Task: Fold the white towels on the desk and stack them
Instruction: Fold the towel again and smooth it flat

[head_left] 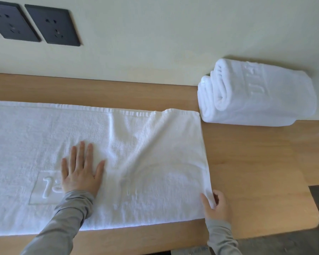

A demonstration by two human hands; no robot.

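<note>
Head view, the only feed I have.

- Long white towel [145,162] lies flat along the desk [247,172]. It runs off frame to the left, and its far right corner is just beside the folded towels [256,94] stacked by the wall.
- Left hand [81,170] is flat on the cloth, fingers straight, gripping nothing. I judge it pins the towel against sliding.
- Right hand [216,205] pinches the near right corner between thumb and curled fingers, placed, I'd guess, to carry that end over for a fold.
- Towel surface is terry, with creases fanning from the far hem. An embossed logo panel sits partly under the left palm.
- Sockets [52,26] on the wall above.
</note>
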